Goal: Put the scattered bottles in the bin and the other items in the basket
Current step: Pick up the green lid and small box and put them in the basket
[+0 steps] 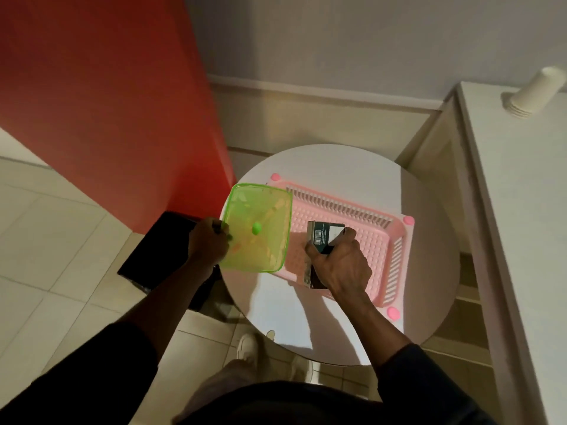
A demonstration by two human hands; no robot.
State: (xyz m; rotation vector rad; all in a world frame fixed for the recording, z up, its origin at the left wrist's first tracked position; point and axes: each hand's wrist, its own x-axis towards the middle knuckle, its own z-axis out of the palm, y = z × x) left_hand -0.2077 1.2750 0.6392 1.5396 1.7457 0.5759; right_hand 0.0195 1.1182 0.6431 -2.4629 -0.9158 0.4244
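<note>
A pink slatted basket (368, 216) lies on the round white table (429, 271). My right hand (340, 262) is shut on a dark green box (322, 240) and holds it upright over the basket's near side. My left hand (208, 243) grips the near-left edge of a translucent green lid (260, 222) with a small green knob, held tilted over the basket's left end. A black bin (159, 256) stands on the floor to the left of the table, partly hidden by my left arm. No bottles are in view.
A red panel (107, 102) rises behind the bin. A white counter (521, 210) at the right carries a stack of paper cups (534, 93). Tiled floor lies at the left, and my shoes (248, 348) show under the table's near edge.
</note>
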